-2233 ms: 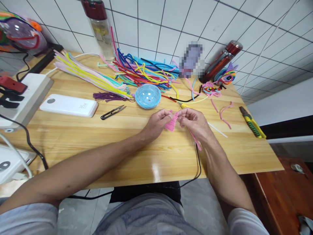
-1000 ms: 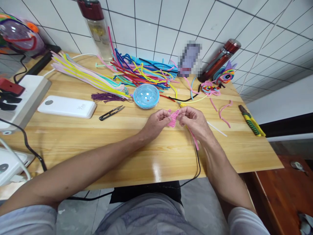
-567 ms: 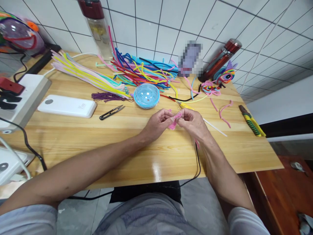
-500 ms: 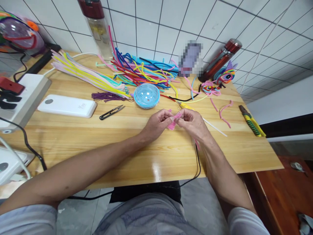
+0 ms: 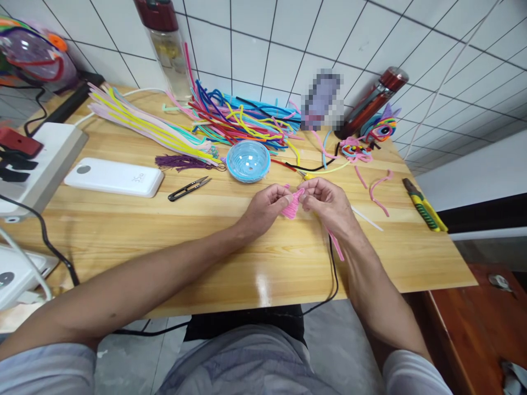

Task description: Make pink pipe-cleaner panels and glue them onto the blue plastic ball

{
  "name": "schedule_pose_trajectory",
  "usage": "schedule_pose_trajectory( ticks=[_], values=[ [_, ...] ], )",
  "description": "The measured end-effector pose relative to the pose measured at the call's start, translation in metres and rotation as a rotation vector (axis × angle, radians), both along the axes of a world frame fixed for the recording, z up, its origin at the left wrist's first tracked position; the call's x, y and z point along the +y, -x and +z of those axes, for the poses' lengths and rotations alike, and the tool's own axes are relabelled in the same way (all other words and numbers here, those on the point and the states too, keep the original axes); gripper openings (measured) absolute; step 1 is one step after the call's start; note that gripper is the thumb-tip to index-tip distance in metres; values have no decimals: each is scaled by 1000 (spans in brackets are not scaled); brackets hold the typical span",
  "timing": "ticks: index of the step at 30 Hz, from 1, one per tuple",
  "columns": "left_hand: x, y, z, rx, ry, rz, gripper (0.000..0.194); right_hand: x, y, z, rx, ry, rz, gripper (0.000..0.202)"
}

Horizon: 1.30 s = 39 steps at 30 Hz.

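Observation:
Between my two hands, just above the table, is a pink piece of bent pipe cleaner (image 5: 291, 209), ridged in tight rows. My left hand (image 5: 269, 206) pinches its left side between thumb and fingers. At its upper right edge, my right hand (image 5: 325, 198) is closed with thumb and forefinger on the pink strand. A loose pink tail (image 5: 337, 248) hangs below my right hand. Partly behind my right hand lies a yellow-handled tool (image 5: 308, 176), mostly hidden. A blue bowl (image 5: 247, 161) stands just beyond my left hand.
Thread snips (image 5: 189, 188) and a white power bank (image 5: 114, 177) lie to the left. Piled pipe cleaners (image 5: 242, 120) stretch along the wall beside a clear bottle (image 5: 169, 60). A red flask (image 5: 373, 101) and yellow-green pliers (image 5: 424, 206) are at right. A black cable (image 5: 336, 274) crosses the front edge.
My right hand has shifted slightly right, and more of the pink piece shows between the hands. The pink tail now hangs lower and more visibly. My left hand has barely moved.

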<state>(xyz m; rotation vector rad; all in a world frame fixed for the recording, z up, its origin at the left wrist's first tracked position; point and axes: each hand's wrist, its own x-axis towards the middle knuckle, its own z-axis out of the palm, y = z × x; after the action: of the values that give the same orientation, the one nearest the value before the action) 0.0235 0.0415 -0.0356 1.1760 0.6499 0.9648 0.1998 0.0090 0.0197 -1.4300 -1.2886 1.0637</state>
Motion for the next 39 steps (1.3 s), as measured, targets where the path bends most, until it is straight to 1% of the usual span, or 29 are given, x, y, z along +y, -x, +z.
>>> schedule_pose_trajectory(
  ticks=[4, 8, 12, 16, 26, 31, 35, 39],
  values=[
    [1, -1, 0, 2, 11, -4, 34, 0, 0, 1, -3, -8, 8, 24],
    [1, 0, 1, 6, 9, -10, 30, 0, -1, 0, -13, -10, 23, 25],
    [0, 3, 7, 31, 10, -4, 25, 1, -2, -2, -15, -15, 24, 25],
    [-1, 4, 12, 36, 30, -9, 29, 2, -2, -4, -10, -18, 27, 24],
    [0, 1, 8, 23, 27, -19, 32, 0, 2, -1, -24, -28, 48, 20],
    [1, 1, 8, 25, 37, -23, 39, 0, 2, -3, -38, -31, 63, 21],
    [2, 1, 8, 14, 54, -2, 38, -1, 2, -4, -20, -26, 79, 18],
    [2, 0, 8, 20, 66, 10, 37, -1, 2, -2, -3, -19, 76, 20]
  ],
)
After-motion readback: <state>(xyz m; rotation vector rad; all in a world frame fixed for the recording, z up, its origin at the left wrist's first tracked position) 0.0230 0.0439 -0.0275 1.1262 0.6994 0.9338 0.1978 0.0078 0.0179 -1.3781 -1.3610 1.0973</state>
